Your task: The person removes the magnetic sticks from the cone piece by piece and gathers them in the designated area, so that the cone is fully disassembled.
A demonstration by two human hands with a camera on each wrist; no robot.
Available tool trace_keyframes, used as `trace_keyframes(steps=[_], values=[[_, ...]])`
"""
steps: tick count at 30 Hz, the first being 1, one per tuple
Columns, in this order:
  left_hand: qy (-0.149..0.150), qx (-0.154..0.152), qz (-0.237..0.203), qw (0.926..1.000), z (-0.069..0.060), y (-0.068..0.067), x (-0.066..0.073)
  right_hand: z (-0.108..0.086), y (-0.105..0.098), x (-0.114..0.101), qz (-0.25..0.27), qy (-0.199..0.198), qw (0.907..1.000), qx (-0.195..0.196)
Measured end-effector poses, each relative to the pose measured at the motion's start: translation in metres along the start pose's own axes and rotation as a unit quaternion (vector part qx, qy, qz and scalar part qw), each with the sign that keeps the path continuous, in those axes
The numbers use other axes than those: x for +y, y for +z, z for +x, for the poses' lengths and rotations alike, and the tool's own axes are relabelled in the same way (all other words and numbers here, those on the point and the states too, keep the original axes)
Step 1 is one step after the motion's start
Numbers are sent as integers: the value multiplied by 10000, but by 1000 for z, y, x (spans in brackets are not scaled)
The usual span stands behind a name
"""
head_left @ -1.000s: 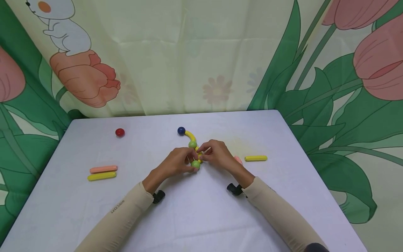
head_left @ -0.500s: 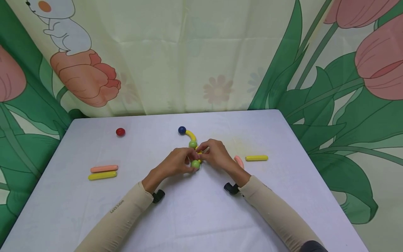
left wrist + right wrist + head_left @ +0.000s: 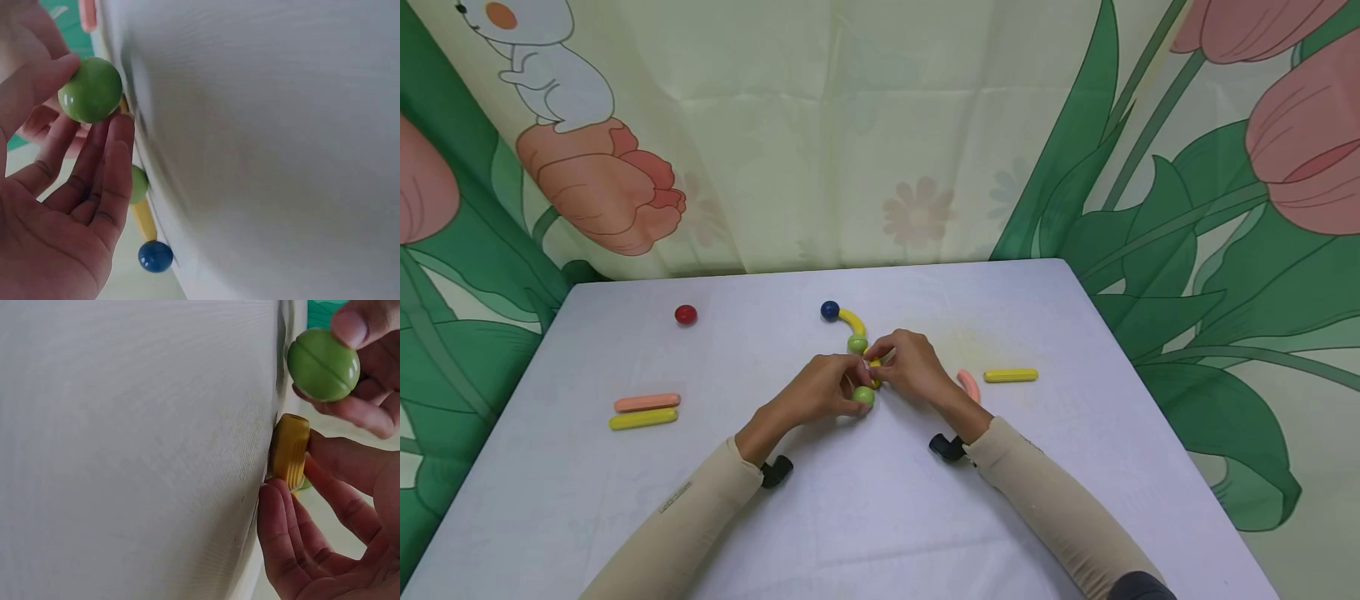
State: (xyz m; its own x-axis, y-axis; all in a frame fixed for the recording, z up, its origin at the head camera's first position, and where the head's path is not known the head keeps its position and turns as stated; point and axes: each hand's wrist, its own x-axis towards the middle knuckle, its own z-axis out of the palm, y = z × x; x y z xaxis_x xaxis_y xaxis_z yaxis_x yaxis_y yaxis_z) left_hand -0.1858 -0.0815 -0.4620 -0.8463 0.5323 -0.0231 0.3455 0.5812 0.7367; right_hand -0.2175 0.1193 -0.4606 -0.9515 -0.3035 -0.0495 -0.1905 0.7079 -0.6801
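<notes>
Here's the near green ball [image 3: 324, 364], just above the middle of the surface [image 3: 820, 533], pinched between thumb and fingers of the left hand [image 3: 822, 387]; a fine seam crosses it in the right wrist view. Right beside it, the fingers of the right hand [image 3: 912, 367] grasp a ridged yellow piece [image 3: 291, 450], its blunt end facing the ball, and that same view shows a gap between the two. From the head camera this piece is mostly lost behind fingers, so its full length is hard to make out. Beyond it, there's the far green ball [image 3: 857, 343], and whether the held piece joins it I can't tell, the fingers crowd that spot. A curved yellow piece [image 3: 853, 322] runs from that ball up to a blue ball [image 3: 830, 311], touching both. Over past the right wrist, a curved pink piece [image 3: 968, 383], lower end tucked behind the forearm, then a straight yellow stick [image 3: 1011, 376] in full sight. Across on the left, a pink stick [image 3: 647, 402] lies just beside a second yellow stick [image 3: 643, 418], with a red ball [image 3: 686, 315] well apart, farther back. Behind everything, a printed curtain [image 3: 760, 150], its rabbit's head cropped by the top edge.
</notes>
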Motion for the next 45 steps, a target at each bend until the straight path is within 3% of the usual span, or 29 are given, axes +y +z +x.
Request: trace_keyframes(steps=[3,10,21,27,31,45], values=[[-43,-36,-194,9998,-8,-5,0,0,0,-1,23,95,10000,-17],[-342,214,-7,9992,-27,-23,-5,0,1,-1,19,273,9996,0],[-698,844,111,9939,-51,-61,-27,-1,2,-1,71,409,9991,11],[-714,1164,206,9904,-64,-87,-45,-1,2,-2,113,374,9992,1],[-815,1365,322,9868,-75,-106,-56,-1,2,-3,164,415,9990,-34],[-1679,1842,663,9662,-107,-161,-96,-1,1,-3,98,370,9993,-34]])
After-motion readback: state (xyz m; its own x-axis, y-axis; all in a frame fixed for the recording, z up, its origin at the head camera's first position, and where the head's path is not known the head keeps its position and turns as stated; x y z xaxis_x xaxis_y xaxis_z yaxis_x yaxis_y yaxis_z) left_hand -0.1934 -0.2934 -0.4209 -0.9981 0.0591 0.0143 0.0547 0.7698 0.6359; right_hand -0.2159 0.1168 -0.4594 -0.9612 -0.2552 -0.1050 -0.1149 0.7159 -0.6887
